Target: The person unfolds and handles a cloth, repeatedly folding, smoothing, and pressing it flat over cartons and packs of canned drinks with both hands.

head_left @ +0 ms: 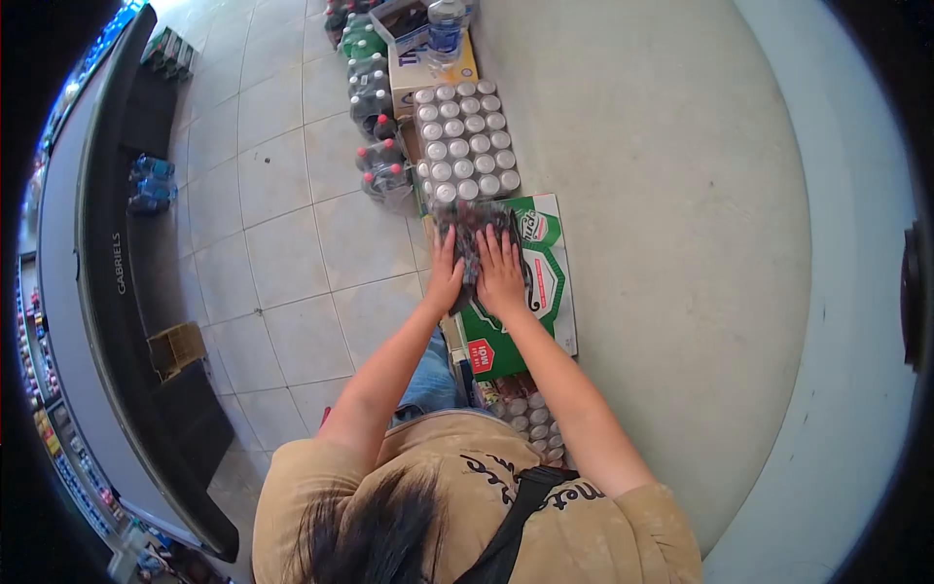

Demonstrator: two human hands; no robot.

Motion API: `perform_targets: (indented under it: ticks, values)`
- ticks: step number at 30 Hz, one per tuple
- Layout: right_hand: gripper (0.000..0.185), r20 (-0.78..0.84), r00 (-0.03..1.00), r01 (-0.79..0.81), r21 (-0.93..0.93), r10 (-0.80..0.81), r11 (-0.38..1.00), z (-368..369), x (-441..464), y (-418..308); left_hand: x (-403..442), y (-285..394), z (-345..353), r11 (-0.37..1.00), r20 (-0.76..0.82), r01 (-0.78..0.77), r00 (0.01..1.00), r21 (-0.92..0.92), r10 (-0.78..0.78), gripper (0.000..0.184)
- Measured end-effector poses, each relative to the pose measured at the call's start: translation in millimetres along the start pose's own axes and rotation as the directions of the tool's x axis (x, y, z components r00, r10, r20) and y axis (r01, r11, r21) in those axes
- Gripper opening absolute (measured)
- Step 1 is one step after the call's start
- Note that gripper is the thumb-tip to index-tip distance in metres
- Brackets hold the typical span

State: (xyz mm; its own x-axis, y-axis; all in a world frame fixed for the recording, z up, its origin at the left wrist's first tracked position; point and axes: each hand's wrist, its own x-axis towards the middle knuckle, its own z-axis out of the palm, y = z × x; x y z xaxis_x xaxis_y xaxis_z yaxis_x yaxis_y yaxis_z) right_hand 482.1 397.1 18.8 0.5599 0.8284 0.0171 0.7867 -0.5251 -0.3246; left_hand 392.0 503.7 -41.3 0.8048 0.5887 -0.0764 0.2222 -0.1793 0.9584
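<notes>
Both my hands rest on a dark, crinkled patterned bundle (471, 255) lying on a green and white carton (550, 277). My left hand (444, 274) is at the bundle's left side, fingers stretched forward and a little apart. On the right side, my right hand (499, 277) lies with its fingers spread over the bundle and the carton's top. Just beyond the bundle stands a shrink-wrapped pack of silver-topped cans (467, 141). What the bundle is made of is too small to tell.
Packs of dark bottles (382, 170) line the left of the cans. Behind them stand a yellow-white box (413, 73) and a water bottle (446, 34). More cans (530, 419) sit near my body. A wall (662, 243) runs along the right, a black-edged counter (117, 263) at left.
</notes>
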Motion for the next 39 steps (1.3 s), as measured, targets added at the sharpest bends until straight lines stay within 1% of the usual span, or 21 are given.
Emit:
perform_targets:
  ticks: [1, 3, 7, 11, 16, 18, 19, 20, 21, 22, 23, 24, 26, 29, 30, 31, 34, 35, 37, 38, 39]
  values:
    - [0.068, 0.017, 1.000, -0.010, -0.001, 0.010, 1.000, -2.0, -15.7, -3.2, -17.8, -1.3, 2.9, 0.999, 0.038, -0.015, 0.999, 0.036, 0.014, 0.071]
    - [0.072, 0.054, 0.998, -0.034, 0.020, 0.033, 0.999, -4.2, -53.1, -9.9, -58.0, -2.2, 3.1, 0.980, 0.201, 0.149, 0.964, 0.132, -0.174, 0.071]
    - [0.066, 0.060, 0.993, -0.098, 0.006, 0.097, 0.995, -2.2, -131.5, -22.6, -122.9, 2.0, 8.8, 0.953, 0.293, -0.142, 0.954, 0.267, 0.060, 0.072]
    - [0.065, 0.034, 0.987, -0.158, 0.002, 0.157, 0.988, 3.0, -188.7, -38.5, -166.2, 16.4, 6.8, 0.977, 0.482, -0.099, 0.876, 0.186, -0.003, 0.078]
    - [0.065, -0.007, 0.977, -0.214, -0.051, 0.214, 0.975, 32.2, -243.6, -48.1, -189.1, 22.1, 3.9, 0.951, 0.728, -0.102, 0.669, 0.291, -0.151, 0.084]
    - [0.066, -0.033, 0.959, -0.277, 0.121, 0.283, 0.953, 36.8, -260.1, -58.0, -181.5, 70.8, -10.3, 0.906, 0.815, -0.078, 0.474, 0.417, -0.334, 0.081]
    - [0.067, -0.026, 0.950, -0.305, 0.158, 0.312, 0.939, 31.6, -268.5, -65.9, -187.7, 75.8, -12.9, 0.836, 0.795, -0.272, 0.539, 0.476, -0.277, 0.069]
    - [0.059, -0.093, 0.942, -0.289, 0.264, 0.323, 0.920, 41.0, -279.7, -67.7, -189.6, 78.0, -16.6, 0.820, 0.814, -0.323, 0.516, 0.473, -0.266, 0.069]
    - [0.059, -0.132, 0.921, -0.321, 0.276, 0.366, 0.906, 43.1, -292.1, -73.3, -191.9, 79.4, -19.3, 0.929, 0.823, -0.118, 0.512, 0.351, -0.246, 0.061]
    - [0.052, -0.058, 0.874, -0.388, 0.516, 0.483, 0.764, 44.5, -302.9, -77.6, -192.8, 82.5, -20.1, 0.972, 0.831, 0.098, 0.506, 0.211, -0.232, 0.053]
    - [0.046, 0.035, 0.824, -0.414, 0.718, 0.565, 0.560, 47.7, -311.3, -84.0, -193.6, 86.6, -22.0, 0.973, 0.855, 0.048, 0.469, 0.226, -0.222, 0.053]
    - [0.037, -0.123, 0.778, -0.215, 0.869, 0.616, 0.445, 50.9, -313.6, -96.7, -194.7, 90.8, -26.7, 0.960, 0.874, 0.231, 0.419, 0.160, -0.247, 0.047]
    - [0.041, 0.132, 0.702, -0.188, 0.982, 0.700, 0.003, 65.8, -323.4, -105.4, -195.2, 98.3, -35.8, 0.807, 0.909, 0.585, 0.291, 0.078, -0.299, 0.036]
    - [0.045, 0.056, 0.662, -0.149, 0.987, 0.747, 0.057, 23.9, -336.7, -146.3, -196.5, 121.2, -49.3, 0.823, 0.928, 0.549, 0.211, 0.146, -0.306, 0.033]
    - [0.045, 0.067, 0.535, -0.205, 0.977, 0.842, 0.052, -21.7, -334.9, -179.7, -193.9, 120.7, -48.7, 0.775, 0.943, 0.612, 0.142, 0.155, -0.300, 0.034]
    - [0.045, 0.046, 0.489, -0.185, 0.981, 0.871, 0.053, -16.1, -339.3, -183.4, -191.0, 125.7, -45.7, 0.790, 0.951, 0.584, 0.096, 0.185, -0.294, 0.034]
    - [0.044, -0.078, 0.558, 0.026, 0.997, 0.826, 0.077, -32.7, -337.0, -215.2, -176.9, 157.6, -48.1, 0.728, 0.953, 0.630, -0.065, 0.269, -0.295, 0.038]
    - [0.044, -0.100, 0.502, 0.058, 0.995, 0.859, 0.082, -32.3, -331.4, -221.3, -169.9, 164.1, -47.4, 0.746, 0.945, 0.587, -0.116, 0.315, -0.307, 0.038]
    - [0.046, -0.141, 0.449, -0.052, 0.982, 0.882, 0.184, -24.6, -327.3, -236.7, -161.3, 169.2, -43.2, 0.734, 0.931, 0.585, -0.115, 0.345, -0.346, 0.038]
    - [0.055, -0.143, 0.466, 0.055, 0.990, 0.873, 0.133, -22.5, -324.7, -244.4, -157.1, 168.4, -40.0, 0.790, 0.956, 0.539, -0.155, 0.292, -0.247, 0.039]
    - [0.061, -0.133, 0.442, -0.032, 0.986, 0.887, 0.164, -20.4, -322.5, -253.7, -160.3, 173.3, -40.2, 0.793, 0.946, 0.516, -0.204, 0.323, -0.252, 0.039]
